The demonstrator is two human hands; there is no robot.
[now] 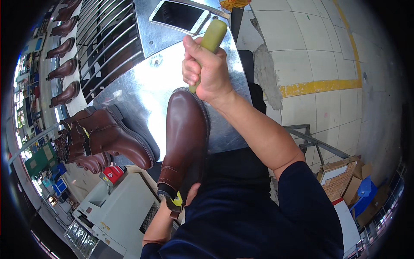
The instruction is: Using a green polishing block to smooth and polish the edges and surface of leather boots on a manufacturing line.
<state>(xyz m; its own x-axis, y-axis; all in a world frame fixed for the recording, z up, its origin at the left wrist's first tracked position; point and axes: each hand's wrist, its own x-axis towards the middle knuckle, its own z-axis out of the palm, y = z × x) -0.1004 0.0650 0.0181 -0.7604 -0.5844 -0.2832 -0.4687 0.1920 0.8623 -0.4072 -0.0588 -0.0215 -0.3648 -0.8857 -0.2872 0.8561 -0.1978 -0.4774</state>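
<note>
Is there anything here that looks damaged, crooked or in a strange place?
Nothing looks damaged. Two small things stand out: a smartphone lies on the metal worktable near its far edge, close to where the right hand works a green-handled tool against the brown boot. The floor has a rough grey patch.

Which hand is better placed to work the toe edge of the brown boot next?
Right. The right hand already grips the green-handled tool at the brown leather boot's toe; the left hand, mostly hidden, steadies the ankle end.

Head view, looking down, close over metal table (pixel 142 93).
</note>
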